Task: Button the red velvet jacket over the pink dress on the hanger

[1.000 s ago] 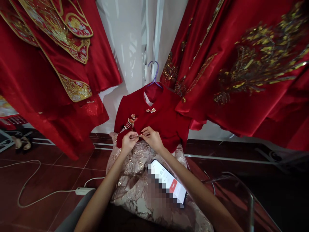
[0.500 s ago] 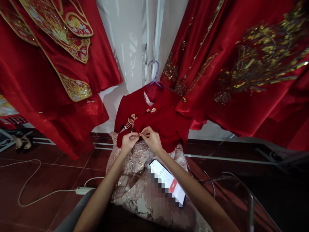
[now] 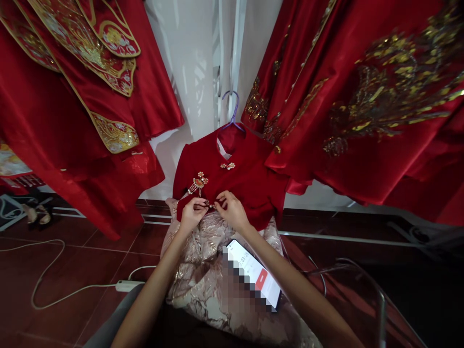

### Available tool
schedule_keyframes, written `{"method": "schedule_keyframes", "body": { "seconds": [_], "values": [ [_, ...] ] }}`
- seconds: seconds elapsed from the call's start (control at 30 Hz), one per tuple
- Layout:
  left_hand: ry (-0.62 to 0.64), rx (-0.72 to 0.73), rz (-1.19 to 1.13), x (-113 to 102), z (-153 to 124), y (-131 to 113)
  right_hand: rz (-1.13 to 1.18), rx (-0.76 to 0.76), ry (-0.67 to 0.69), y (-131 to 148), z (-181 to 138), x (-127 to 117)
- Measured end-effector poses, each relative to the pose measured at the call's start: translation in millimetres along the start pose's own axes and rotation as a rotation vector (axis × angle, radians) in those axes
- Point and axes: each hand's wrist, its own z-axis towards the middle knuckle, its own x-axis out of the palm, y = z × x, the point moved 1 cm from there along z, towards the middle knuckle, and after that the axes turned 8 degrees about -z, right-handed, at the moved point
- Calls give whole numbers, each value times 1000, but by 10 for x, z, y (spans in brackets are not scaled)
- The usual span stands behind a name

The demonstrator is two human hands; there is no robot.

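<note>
Fingertips of your left hand (image 3: 192,213) and right hand (image 3: 232,209) pinch 1 small beaded clasp (image 3: 209,204) on the short red velvet jacket (image 3: 250,186).

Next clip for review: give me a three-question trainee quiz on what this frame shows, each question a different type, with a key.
1. True or false: both hands, the left hand and the right hand, meet at a small fastening on the front of the red top.
2. Multiple choice: the phone lies on
A. the red floor tiles
B. the pale gold skirt
C. a hanging robe
3. Fill in: the red top hangs from a ____ coloured hanger.

Key: 1 true; 2 B; 3 purple.
</note>
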Motion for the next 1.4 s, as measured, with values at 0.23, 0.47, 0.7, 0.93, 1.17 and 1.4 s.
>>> {"method": "schedule_keyframes", "body": {
  "seconds": [0.23, 0.47, 0.7, 0.93, 1.17, 1.4],
  "values": [
    [59, 126, 296, 73, -64, -97, -67, 23, 3, -15, -100, -150],
    [72, 243, 547, 100, -69, -189, -130, -7, 69, -30, -163, 67],
    [155, 160, 344, 68, -31, -79, -64, 70, 108, -126, -117, 201],
    [125, 110, 262, 101, -67, -23, 88, 127, 118, -214, -76, 244],
    [66, 98, 247, 109, -70, -12, 274, 162, 134, -306, -20, 261],
    [33, 12, 126, 94, -35, 8, 347, 164, 172, -327, 4, 277]
  ]
}}
